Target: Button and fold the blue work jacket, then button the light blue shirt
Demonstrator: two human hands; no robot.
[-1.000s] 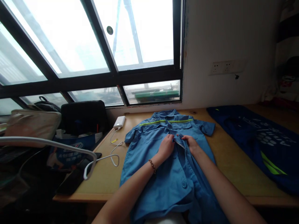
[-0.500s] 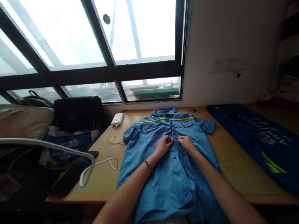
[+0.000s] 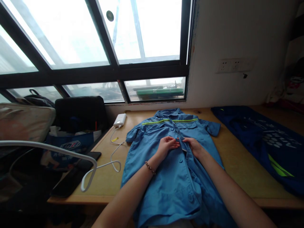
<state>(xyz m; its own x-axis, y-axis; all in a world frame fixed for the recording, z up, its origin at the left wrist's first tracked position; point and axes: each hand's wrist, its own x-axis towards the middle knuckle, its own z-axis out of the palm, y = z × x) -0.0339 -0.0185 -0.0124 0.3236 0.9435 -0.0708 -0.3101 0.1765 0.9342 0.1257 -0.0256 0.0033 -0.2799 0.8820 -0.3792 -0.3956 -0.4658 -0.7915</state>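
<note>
A light blue short-sleeved shirt (image 3: 163, 177) with a yellow-green chest stripe lies front up on the wooden table (image 3: 235, 158), collar toward the window. My left hand (image 3: 166, 145), a bead bracelet on its wrist, rests on the shirt's left front panel, fingers bent and pinching at the placket. My right hand (image 3: 194, 146) grips the edge of the right front panel beside it, lifting that edge a little. Both hands meet at the button strip at chest height. Round buttons show lower down the front.
A dark blue garment (image 3: 263, 142) lies spread at the right. A white power bank (image 3: 120, 119) with a cable sits near the window. A black phone (image 3: 76, 174), a white curved bar (image 3: 59, 152), bags (image 3: 78, 117) and a wall socket (image 3: 231, 65) are around.
My hands, pressed together at the placket half a second ago, have drawn slightly apart. My right hand now lifts the panel edge. The camera shifted a little.
</note>
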